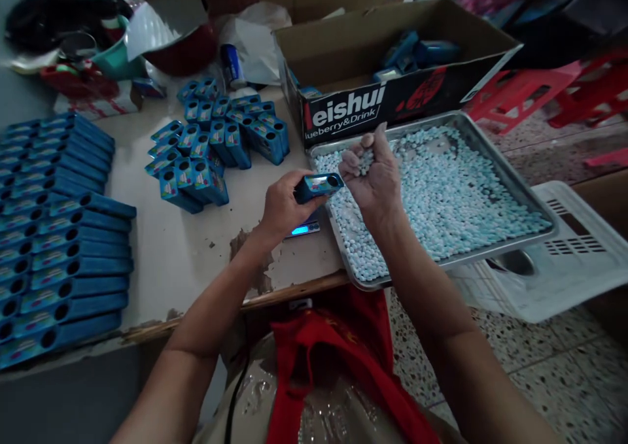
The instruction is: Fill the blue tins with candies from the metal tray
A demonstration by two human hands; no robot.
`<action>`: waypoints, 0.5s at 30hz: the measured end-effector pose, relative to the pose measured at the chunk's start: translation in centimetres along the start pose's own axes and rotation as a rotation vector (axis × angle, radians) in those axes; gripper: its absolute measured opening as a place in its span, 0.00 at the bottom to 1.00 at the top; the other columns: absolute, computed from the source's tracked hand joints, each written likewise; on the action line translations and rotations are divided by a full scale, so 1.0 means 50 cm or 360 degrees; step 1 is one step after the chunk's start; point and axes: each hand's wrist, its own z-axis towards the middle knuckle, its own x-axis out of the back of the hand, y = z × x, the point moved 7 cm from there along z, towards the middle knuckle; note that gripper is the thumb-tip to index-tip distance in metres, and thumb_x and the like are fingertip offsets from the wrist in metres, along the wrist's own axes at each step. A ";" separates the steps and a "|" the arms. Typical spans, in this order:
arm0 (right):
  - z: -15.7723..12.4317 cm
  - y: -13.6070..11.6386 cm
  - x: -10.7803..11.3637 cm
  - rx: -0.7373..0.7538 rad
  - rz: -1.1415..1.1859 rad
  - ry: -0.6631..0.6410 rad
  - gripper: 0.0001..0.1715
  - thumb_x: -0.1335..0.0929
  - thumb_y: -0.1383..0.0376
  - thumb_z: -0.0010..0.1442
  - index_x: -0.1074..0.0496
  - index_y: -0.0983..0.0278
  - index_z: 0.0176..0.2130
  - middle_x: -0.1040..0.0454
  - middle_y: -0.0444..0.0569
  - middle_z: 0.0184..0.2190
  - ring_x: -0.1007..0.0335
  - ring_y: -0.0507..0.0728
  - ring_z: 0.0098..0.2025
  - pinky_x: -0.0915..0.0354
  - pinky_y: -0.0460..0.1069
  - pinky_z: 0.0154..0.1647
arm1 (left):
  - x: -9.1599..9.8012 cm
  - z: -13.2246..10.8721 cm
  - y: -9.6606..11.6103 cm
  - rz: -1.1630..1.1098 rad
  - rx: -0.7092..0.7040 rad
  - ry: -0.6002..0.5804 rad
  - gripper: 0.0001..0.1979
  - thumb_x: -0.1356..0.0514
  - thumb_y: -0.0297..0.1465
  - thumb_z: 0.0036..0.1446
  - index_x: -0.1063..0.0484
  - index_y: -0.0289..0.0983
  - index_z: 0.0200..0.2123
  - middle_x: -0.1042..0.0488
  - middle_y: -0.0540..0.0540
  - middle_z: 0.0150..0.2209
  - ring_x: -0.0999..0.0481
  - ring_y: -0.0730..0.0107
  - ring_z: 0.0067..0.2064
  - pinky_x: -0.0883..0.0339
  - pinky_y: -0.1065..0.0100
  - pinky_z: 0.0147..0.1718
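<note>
My left hand (282, 205) is closed around a small blue box (318, 186), held level over a little digital scale (304, 228) with a lit blue display. My right hand (370, 176) is cupped just right of the box, fingers curled round a handful of pale blue-white candies (364, 161). It hovers over the left end of a metal tray (510, 176) spread with many such candies (441, 195). The tray juts over the table's front edge.
Rows of flat blue boxes (53, 235) line the table's left. A heap of small blue boxes (216, 140) lies behind. A cardboard carton (387, 97) stands behind the tray. A white plastic crate (564, 254) and red stools (534, 87) are on the floor to the right.
</note>
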 end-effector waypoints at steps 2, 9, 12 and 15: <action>0.003 -0.005 -0.020 0.0094 -0.0144 -0.0020 0.27 0.23 0.36 0.75 0.27 0.51 0.40 0.32 0.45 0.31 0.30 0.59 0.35 0.32 0.55 0.32 | -0.012 0.010 0.017 0.0029 -0.0007 -0.0018 0.22 0.17 0.34 0.59 0.15 0.43 0.54 0.11 0.46 0.47 0.11 0.57 0.47 0.17 0.60 0.52; -0.019 -0.012 -0.041 0.0073 -0.0312 0.0048 0.29 0.25 0.33 0.76 0.25 0.52 0.42 0.24 0.48 0.38 0.29 0.59 0.37 0.30 0.54 0.33 | -0.034 0.025 0.031 0.0008 0.0021 -0.0032 0.22 0.17 0.35 0.60 0.15 0.44 0.55 0.11 0.44 0.51 0.12 0.53 0.52 0.17 0.57 0.55; -0.015 -0.013 -0.044 -0.0140 -0.0321 -0.0021 0.25 0.24 0.35 0.76 0.24 0.50 0.45 0.25 0.47 0.36 0.30 0.60 0.36 0.32 0.54 0.32 | -0.031 0.027 0.023 -0.0080 0.0086 -0.0031 0.22 0.16 0.36 0.59 0.14 0.44 0.54 0.11 0.44 0.50 0.12 0.52 0.53 0.17 0.56 0.56; 0.011 -0.017 0.008 -0.0198 -0.0235 0.0031 0.19 0.22 0.40 0.75 0.23 0.48 0.46 0.32 0.44 0.30 0.33 0.60 0.33 0.32 0.53 0.31 | -0.018 0.013 -0.009 -0.0210 0.0188 0.0008 0.23 0.16 0.36 0.58 0.15 0.44 0.54 0.12 0.46 0.48 0.12 0.55 0.51 0.16 0.57 0.56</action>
